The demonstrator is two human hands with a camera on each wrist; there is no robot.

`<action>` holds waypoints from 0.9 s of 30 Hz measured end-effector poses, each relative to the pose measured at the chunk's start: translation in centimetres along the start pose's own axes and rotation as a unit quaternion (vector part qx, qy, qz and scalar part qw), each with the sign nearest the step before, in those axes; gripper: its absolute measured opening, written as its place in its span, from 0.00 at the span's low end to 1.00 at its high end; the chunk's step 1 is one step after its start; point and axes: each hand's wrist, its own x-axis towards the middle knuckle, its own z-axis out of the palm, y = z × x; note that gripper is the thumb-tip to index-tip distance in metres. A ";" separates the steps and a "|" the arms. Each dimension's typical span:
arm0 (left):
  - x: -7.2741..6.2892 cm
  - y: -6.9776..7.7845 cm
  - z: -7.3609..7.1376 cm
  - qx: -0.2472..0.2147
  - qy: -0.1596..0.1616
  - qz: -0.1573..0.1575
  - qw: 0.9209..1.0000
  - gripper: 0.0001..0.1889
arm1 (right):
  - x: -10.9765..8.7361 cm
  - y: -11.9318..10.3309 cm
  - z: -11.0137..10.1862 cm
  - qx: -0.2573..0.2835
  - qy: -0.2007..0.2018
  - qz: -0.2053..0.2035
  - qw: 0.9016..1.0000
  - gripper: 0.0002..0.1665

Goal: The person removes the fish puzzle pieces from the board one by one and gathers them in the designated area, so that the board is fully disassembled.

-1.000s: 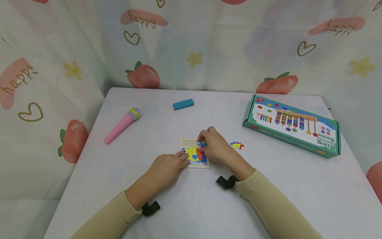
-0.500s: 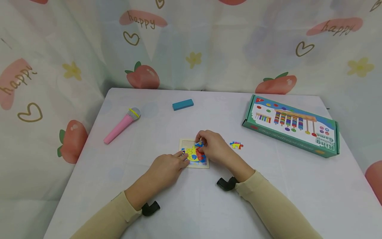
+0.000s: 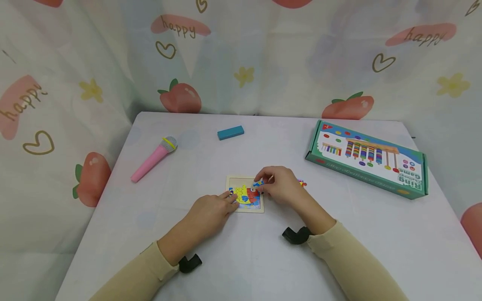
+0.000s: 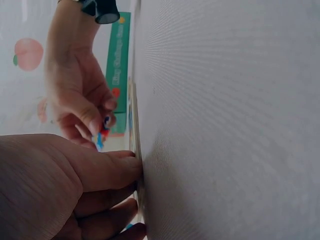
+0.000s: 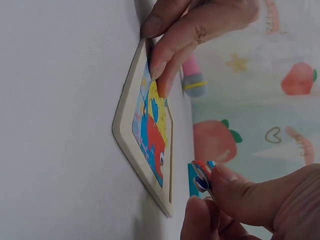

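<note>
A small wooden jigsaw puzzle board point(image 3: 250, 210) lies on the table, partly filled with yellow, red and blue pieces; its far strip shows bare wood. My left hand point(image 3: 212, 215) rests at the board's left side, fingertips pressing on the pieces and thumb at the frame's edge. Just over the board's right side, my right hand point(image 3: 280, 184) pinches a blue jigsaw piece point(image 3: 258, 183) between thumb and fingers. In the right wrist view the held piece point(image 5: 201, 175) is tilted, apart from the frame. Another loose piece point(image 3: 302, 183) is mostly hidden behind my right hand.
A pink toy microphone point(image 3: 153, 159) lies at the left. Near the back is a blue block point(image 3: 230, 133). The green ring game box point(image 3: 367, 159) sits at the right, and a printed curtain point(image 3: 282, 54) hangs behind the table.
My right hand has drawn back slightly to the right with the blue piece, which has turned and come away from the board. It now covers part of the loose piece. My left hand stays put.
</note>
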 end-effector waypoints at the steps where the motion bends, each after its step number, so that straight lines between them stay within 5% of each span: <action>1: 0.0 0.0 0.0 0.000 0.001 0.000 1.000 0.17 | -0.2 0.3 -0.4 0.003 0.001 0.007 1.000 0.09; 18: 0.0 -0.2 0.2 0.006 -0.004 0.004 1.000 0.18 | -4.7 9.1 -8.6 0.031 0.032 0.105 0.994 0.17; 27: 0.0 -0.1 0.2 0.007 -0.002 -0.002 1.000 0.18 | -4.6 11.1 -9.5 0.031 0.036 0.146 0.988 0.17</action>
